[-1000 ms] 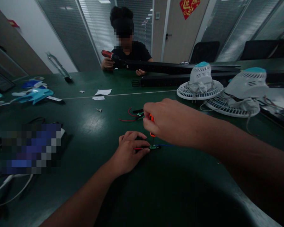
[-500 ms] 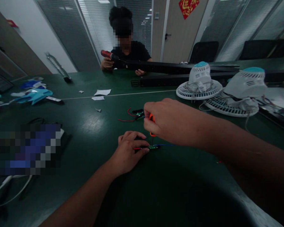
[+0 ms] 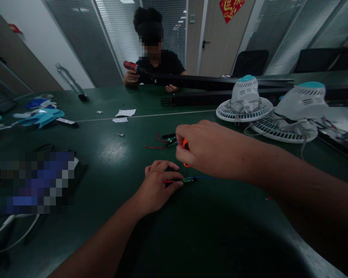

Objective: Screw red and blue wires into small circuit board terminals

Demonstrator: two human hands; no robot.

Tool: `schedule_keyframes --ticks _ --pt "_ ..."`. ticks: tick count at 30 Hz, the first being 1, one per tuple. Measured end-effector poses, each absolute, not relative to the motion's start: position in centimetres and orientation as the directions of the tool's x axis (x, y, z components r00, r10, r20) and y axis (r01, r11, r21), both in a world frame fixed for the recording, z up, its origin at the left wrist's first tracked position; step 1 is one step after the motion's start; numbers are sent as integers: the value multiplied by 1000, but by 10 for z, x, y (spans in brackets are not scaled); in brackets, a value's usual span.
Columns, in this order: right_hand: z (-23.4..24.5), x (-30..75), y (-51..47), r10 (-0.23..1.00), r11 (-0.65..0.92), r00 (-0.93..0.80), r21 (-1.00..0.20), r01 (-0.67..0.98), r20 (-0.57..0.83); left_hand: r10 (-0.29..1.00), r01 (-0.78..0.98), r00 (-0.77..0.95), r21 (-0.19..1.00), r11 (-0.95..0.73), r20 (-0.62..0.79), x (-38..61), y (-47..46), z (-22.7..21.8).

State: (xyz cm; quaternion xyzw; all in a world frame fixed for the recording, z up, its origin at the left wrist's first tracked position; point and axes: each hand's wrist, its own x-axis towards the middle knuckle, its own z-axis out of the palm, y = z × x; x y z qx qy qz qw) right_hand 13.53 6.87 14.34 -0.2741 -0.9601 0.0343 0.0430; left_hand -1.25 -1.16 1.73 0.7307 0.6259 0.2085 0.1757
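My left hand rests on the dark green table, its fingers pinched on a small green circuit board with red and blue wires. My right hand is closed around an orange-handled screwdriver, held upright with its tip down on that board. A second small board with red wires lies just behind the hands.
Two white fan housings lie face down at the right. Across the table a person holds a red power drill against long black bars. Paper scraps lie mid-table, blue plastic parts and cables at the left.
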Motion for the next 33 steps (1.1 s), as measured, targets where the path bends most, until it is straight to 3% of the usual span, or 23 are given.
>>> schedule_keyframes --ticks 24,33 --pt "147 139 63 545 835 -835 -136 534 68 990 839 122 526 -141 72 -12 -12 19" --pt "148 138 66 551 834 -830 -89 544 90 991 844 113 521 -131 66 -11 -12 20"
